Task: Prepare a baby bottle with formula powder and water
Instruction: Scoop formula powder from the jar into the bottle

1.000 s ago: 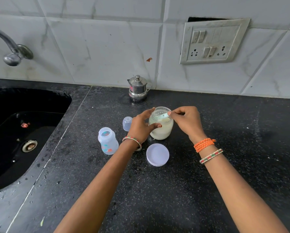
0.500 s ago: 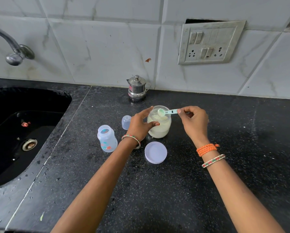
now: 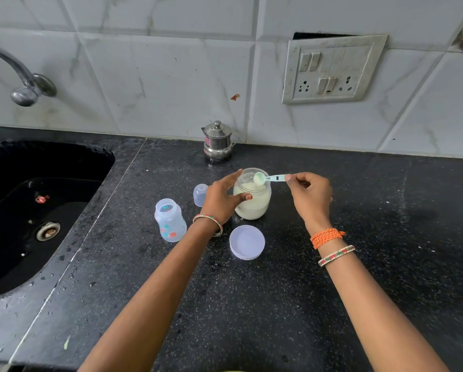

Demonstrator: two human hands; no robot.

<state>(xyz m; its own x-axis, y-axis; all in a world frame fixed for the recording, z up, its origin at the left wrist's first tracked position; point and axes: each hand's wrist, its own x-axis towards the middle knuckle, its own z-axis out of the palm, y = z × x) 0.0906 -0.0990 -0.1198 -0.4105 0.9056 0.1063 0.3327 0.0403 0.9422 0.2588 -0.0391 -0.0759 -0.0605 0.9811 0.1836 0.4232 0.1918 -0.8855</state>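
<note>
We see the small clear plastic baby bottle (image 3: 170, 220) with coloured prints standing upright and uncapped on the black speckled stone counter (image 3: 252, 304), to the left of our left forearm and well clear of the sink's edge. Just behind and to its right stands a small clear dome-shaped bottle cap (image 3: 199, 194), close beside our left hand.

The round clear plastic jar of pale cream formula powder (image 3: 252, 197) stands open at the middle of the counter. Our left hand (image 3: 222, 200) wraps its left side, thumb curled across the front wall and fingers reaching up toward the rim. Our right hand (image 3: 309, 194) pinches the far end of a pale blue-green plastic measuring scoop (image 3: 269, 178) between thumb and fingertips; the scoop's bowl, heaped with powder, sits level over the jar's mouth. The other fingers of that hand are curled in.

The jar's flat white round lid (image 3: 247, 242) lies on the counter just in front of the jar, between our two wrists.

Further back, a small lidded steel pot with a spout (image 3: 218, 140) stands against the white marbled wall tiles (image 3: 158, 76). A grey switch-and-socket plate (image 3: 332, 69) is set in the wall at upper right. At left are the black sink basin (image 3: 23, 224) and the steel tap (image 3: 23, 87) above it.
</note>
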